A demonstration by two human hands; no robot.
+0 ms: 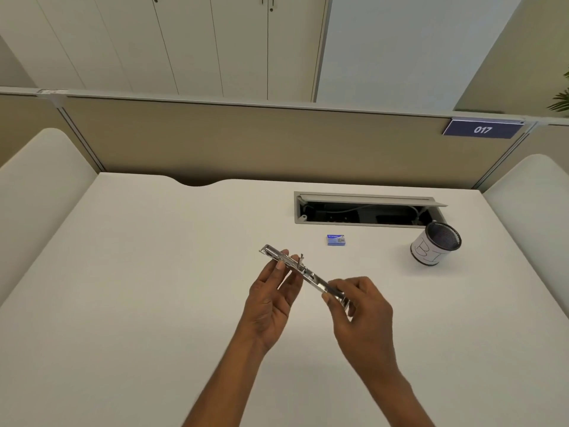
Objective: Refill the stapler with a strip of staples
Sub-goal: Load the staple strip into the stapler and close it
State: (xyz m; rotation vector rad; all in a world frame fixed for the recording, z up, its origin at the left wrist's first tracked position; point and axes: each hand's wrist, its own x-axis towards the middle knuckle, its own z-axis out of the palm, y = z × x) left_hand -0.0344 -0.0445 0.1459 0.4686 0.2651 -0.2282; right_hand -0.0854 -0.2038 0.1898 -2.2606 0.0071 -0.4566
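A silver metal stapler is swung fully open into one long bar, held above the white desk. My left hand grips its far left half with the fingertips. The near right end sits pinched in my right hand. A small blue staple box lies closed on the desk just beyond the stapler, apart from both hands. No loose strip of staples shows.
A black mesh pen cup with a white paper label stands at the right. Behind it an open cable tray is sunk into the desk. A beige partition closes off the far edge.
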